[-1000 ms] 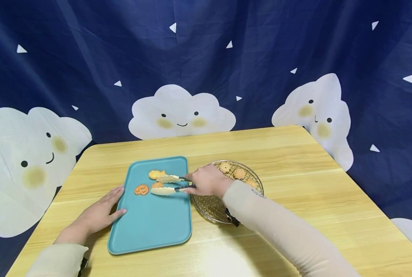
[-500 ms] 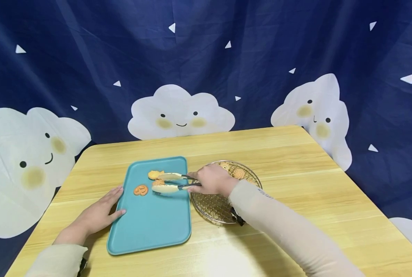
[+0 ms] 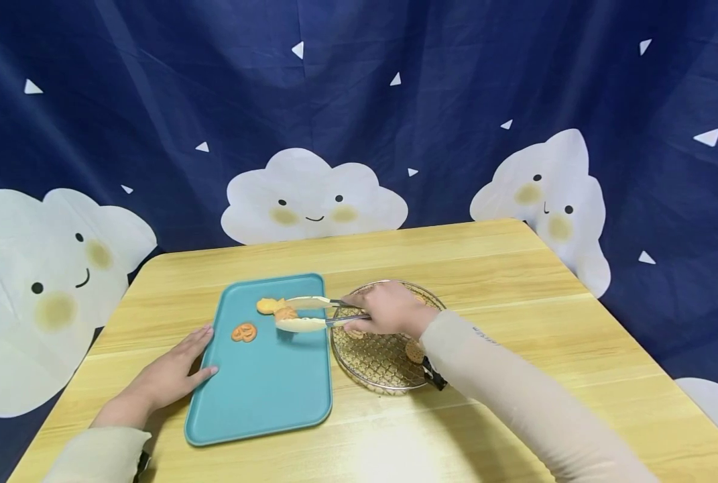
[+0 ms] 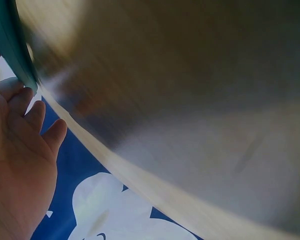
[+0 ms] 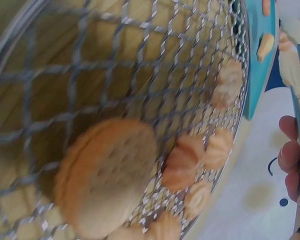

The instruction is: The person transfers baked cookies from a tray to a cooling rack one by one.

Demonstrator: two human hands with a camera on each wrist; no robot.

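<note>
My right hand (image 3: pixel 389 308) grips a pair of tongs (image 3: pixel 310 324) with cream-coloured tips, over the right side of a teal tray (image 3: pixel 262 396). Between the tips is a small orange-brown cookie (image 3: pixel 285 313); whether it hangs free of the tray I cannot tell. Just left of it lies a yellow cookie (image 3: pixel 267 306), and a pretzel-shaped cookie (image 3: pixel 244 332) sits farther left on the tray. My left hand (image 3: pixel 168 369) rests along the tray's left edge, fingers fairly straight. In the right wrist view the tongs (image 5: pixel 290 65) show at the right edge.
Right of the tray stands a round wire mesh rack (image 3: pixel 377 362), partly covered by my right hand and forearm. Several cookies lie on it, among them a round sandwich cookie (image 5: pixel 110 175) and swirled ones (image 5: pixel 185 162). Beneath is a wooden table (image 3: pixel 546 349), with a dark blue curtain (image 3: pixel 359 87) behind.
My right hand and the tongs have moved right, over the rack, and the cookie between the tips has shifted right with them. My left hand has stayed at the tray's edge.
</note>
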